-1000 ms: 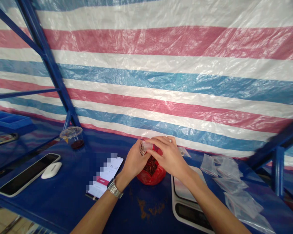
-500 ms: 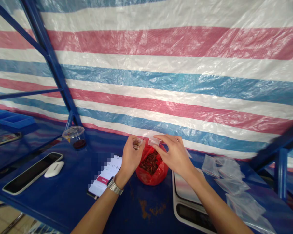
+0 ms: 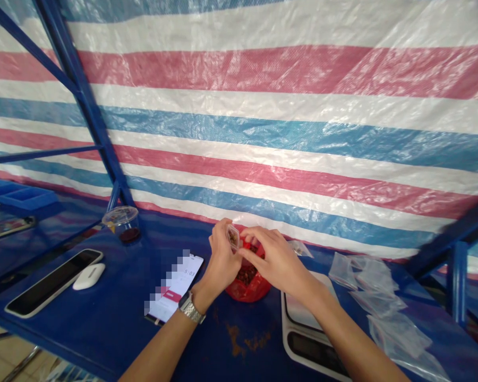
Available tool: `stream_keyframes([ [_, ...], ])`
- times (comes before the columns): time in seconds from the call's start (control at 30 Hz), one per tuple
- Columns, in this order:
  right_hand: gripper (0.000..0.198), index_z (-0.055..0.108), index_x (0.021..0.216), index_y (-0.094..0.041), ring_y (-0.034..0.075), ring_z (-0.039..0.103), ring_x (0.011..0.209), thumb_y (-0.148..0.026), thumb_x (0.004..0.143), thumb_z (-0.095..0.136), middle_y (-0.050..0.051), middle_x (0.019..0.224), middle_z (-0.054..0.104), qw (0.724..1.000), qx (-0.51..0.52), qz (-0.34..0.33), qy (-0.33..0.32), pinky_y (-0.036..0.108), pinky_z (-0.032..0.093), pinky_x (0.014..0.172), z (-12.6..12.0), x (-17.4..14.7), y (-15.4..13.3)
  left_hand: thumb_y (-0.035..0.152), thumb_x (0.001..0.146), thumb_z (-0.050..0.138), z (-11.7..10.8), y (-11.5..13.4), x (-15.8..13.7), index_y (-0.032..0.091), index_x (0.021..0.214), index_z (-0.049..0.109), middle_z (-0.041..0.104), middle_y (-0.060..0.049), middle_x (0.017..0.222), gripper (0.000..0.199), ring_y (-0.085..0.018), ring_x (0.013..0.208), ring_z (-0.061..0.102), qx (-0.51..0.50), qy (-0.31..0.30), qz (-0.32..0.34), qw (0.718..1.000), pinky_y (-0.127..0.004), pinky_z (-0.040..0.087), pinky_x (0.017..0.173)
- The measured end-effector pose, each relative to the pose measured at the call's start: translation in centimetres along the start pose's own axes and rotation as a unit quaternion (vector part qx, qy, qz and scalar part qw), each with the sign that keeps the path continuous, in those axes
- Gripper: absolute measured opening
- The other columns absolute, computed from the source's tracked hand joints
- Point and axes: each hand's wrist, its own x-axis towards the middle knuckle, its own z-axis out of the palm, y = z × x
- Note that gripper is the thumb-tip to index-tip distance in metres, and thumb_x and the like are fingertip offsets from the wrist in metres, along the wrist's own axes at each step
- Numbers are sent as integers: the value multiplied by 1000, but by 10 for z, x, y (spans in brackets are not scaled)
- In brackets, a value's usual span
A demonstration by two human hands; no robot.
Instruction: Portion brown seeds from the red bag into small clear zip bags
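My left hand (image 3: pixel 225 249) is closed around a small clear plastic bag (image 3: pixel 233 237), its mouth open, with brown bits inside. My right hand (image 3: pixel 273 254) meets it at the opening, thumb and fingers pinched together. The small clear cup in those fingers is almost wholly hidden now. Beneath both hands sits a red plastic bag (image 3: pixel 249 292), rolled open and full of dark reddish-brown dried pieces (image 3: pixel 246 274), partly covered by my right hand.
A kitchen scale (image 3: pixel 305 313) stands under my right forearm, with clear zip bags (image 3: pixel 376 297) to its right. Behind it lies a small bag with contents (image 3: pixel 299 248). On the left are a lit phone (image 3: pixel 173 292), a dark phone (image 3: pixel 53 281), a white case (image 3: pixel 88 276) and a lidded cup (image 3: pixel 123 225).
My right hand has moved left and down, bringing the small clear cup to the bag's mouth. My left hand has shifted slightly right and turned the bag towards it.
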Motion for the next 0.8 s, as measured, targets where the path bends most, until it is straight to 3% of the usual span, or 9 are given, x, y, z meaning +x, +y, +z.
stream_keyframes([
  [0.17,2,67,96,-23,20,71,91,-22,94,67,1,95,76,998,49,47,-1,33,49,86,1,2,-1,17,86,65,6,5,-7,25,146,27,47,-14,132,72,-29,123,51,-39,-42,24,998,-50,43,105],
  [0.3,13,69,95,-21,18,70,87,-21,96,56,2,93,76,985,139,99,-6,29,50,82,-28,3,10,25,87,71,-2,21,-5,27,152,15,46,-14,139,86,-27,128,54,-129,-92,36,987,-44,45,110],
  [0.4,17,69,88,-19,18,66,81,-30,95,57,3,86,72,974,156,126,-105,28,49,75,-69,-6,26,27,92,67,-10,28,-4,28,153,12,48,-13,139,83,-25,130,54,-154,-121,71,978,-44,42,115],
  [0.5,17,69,89,-18,17,62,76,-34,90,63,2,83,69,942,188,157,-230,26,48,69,-105,-20,48,27,97,59,-13,25,-4,27,152,15,47,-14,140,71,-26,132,52,-128,-121,81,981,-48,39,118],
  [0.63,16,73,85,-16,17,62,71,-30,77,69,2,75,71,896,148,243,-342,26,47,65,-117,-34,79,28,98,59,-9,17,-5,27,150,27,47,-14,137,61,-29,129,49,-31,-126,96,987,-54,39,115],
  [0.73,14,77,78,-16,20,63,70,-21,67,70,5,75,74,884,68,291,-360,27,45,62,-111,-36,92,27,98,57,-7,14,-4,26,147,34,50,-12,133,54,-28,123,50,28,-125,120,984,-52,40,111],
  [0.8,12,78,73,-15,20,63,72,-18,67,68,7,77,75,900,46,296,-317,28,46,63,-110,-38,95,26,99,56,-7,13,-3,26,146,35,52,-11,130,51,-27,120,50,40,-118,128,984,-50,41,109],
])
